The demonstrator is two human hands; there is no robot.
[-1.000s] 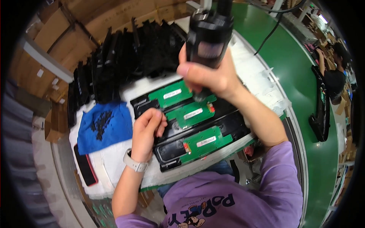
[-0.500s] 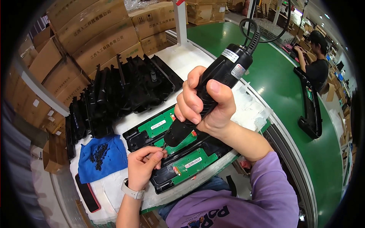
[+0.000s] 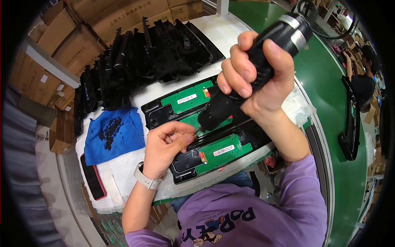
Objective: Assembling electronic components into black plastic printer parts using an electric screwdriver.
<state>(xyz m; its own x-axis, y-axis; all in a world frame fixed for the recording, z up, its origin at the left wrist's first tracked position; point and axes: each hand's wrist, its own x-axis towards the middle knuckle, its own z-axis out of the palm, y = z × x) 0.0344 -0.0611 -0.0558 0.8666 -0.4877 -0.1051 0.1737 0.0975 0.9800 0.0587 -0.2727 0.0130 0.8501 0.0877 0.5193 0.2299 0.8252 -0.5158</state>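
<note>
Since a second ago the black cylindrical power driver [image 3: 220,111] has swung from upright to a slant, its tip now at the left hand [image 3: 164,144], over the middle of three long black plastic housings [image 3: 184,163], each containing a green circuit board [image 3: 213,163]. The right hand [image 3: 261,78] is wrapped round the driver; the left's thumb and forefinger nearly meet, though whether they hold anything I cannot tell. A blue cloth [image 3: 96,151] on the white-covered bench [image 3: 128,168] carries a heap of small black pieces [image 3: 109,133].
</note>
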